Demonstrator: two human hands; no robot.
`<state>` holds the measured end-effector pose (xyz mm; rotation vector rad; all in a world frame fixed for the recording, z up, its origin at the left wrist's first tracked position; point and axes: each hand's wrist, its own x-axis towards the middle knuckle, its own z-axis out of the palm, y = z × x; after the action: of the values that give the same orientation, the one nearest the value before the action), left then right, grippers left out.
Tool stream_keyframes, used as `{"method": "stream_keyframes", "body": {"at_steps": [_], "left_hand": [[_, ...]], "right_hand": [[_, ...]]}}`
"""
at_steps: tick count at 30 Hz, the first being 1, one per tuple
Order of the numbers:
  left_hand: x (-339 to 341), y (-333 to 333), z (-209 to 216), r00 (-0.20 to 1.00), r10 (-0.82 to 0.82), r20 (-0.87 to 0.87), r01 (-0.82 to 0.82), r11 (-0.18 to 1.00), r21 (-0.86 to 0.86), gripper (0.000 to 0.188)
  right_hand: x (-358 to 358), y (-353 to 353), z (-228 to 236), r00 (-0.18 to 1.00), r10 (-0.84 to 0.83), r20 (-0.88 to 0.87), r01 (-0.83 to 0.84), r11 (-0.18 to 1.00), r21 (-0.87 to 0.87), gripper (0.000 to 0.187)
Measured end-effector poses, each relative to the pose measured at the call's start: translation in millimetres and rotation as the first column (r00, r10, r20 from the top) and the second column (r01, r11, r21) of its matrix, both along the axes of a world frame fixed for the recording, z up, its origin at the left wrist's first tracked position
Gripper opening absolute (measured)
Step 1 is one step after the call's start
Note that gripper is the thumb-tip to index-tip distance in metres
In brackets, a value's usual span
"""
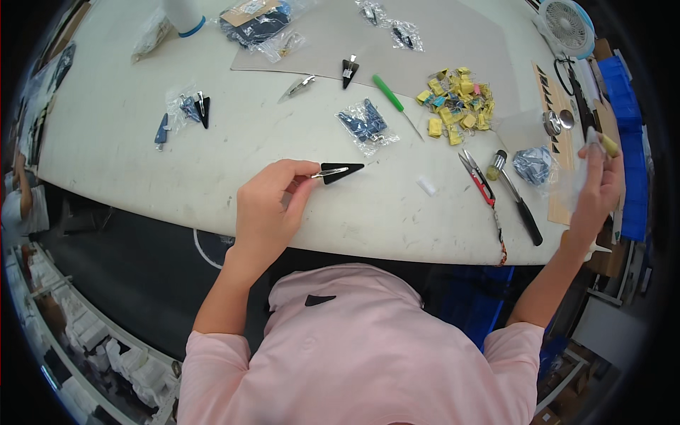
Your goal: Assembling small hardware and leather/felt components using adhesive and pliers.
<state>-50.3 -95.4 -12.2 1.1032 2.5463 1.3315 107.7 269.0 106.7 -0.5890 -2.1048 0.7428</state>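
Observation:
My left hand [268, 202] pinches the metal end of a black triangular hair clip [347, 171] between thumb and fingertips, just above the table. At the table's right edge my right hand [601, 180] is raised, its fingers closed on a pale, translucent plastic piece [582, 173]. A yellowish cylinder [608, 146] shows by those fingers; whether they hold it too I cannot tell. Another black clip [350, 71] lies farther back, beside a silver clip [301, 86]. To the left are a black clip [202, 110] and a blue one [161, 132]. A black triangle [320, 300] rests on my pink shirt.
Several yellow binder clips [460, 106] form a pile. Near them lie a green-handled awl [387, 92], red-handled snips [482, 185], a hammer [520, 202] and bagged blue pieces [367, 124]. A small fan [567, 28] stands at the far right, beside blue bins [627, 142].

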Motion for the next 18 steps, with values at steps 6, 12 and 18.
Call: {"method": "stream_keyframes", "body": {"at_steps": [6,12,18], "left_hand": [[30,31,27,0.790,-0.076,0.609,-0.218,0.893,0.394,0.012],[40,41,26,0.868,-0.146,0.475,-0.073,0.908,0.413,0.014],[45,49,19,0.892,-0.165,0.421,-0.016,0.919,0.394,0.015]], "right_hand": [[-29,-122,-78,0.821,0.567,0.071,-0.382,0.636,-0.671,0.015],[-43,-131,-71,0.823,0.566,-0.042,-0.375,0.487,-0.789,0.017],[-40,-120,-76,0.818,0.575,-0.029,-0.343,0.446,-0.827,0.021]]}}
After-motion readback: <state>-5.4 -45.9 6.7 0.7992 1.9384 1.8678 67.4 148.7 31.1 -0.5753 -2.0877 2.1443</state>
